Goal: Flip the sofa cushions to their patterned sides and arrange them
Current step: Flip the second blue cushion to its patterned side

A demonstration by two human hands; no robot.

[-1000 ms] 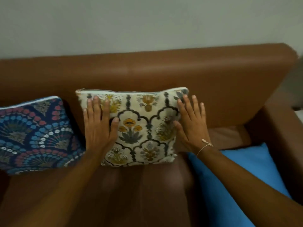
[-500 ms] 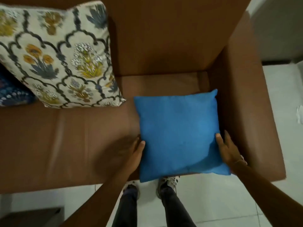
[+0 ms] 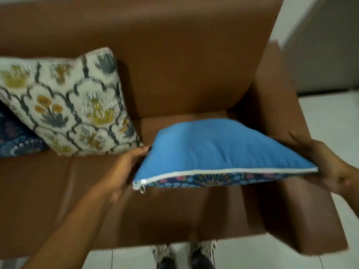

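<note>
Two patterned cushions (image 3: 66, 105) stand propped at 10 o'clock; the blue cushion (image 3: 219, 146), plain side up, remains unflipped, left hand (image 3: 124, 167) and right hand (image 3: 322, 162) fingers clamped on its edges.

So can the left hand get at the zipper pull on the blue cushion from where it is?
Probably yes. The left hand grips the blue cushion at its left edge, and the zipper pull hangs uncovered at the near-left corner close beside it, though the hand would have to release its hold.

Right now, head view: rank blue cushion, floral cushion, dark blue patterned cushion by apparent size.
1. blue cushion, lifted nearer the camera, so unsure against the floral.
2. floral cushion, cropped left.
3. dark blue patterned cushion, mostly hidden.
</note>
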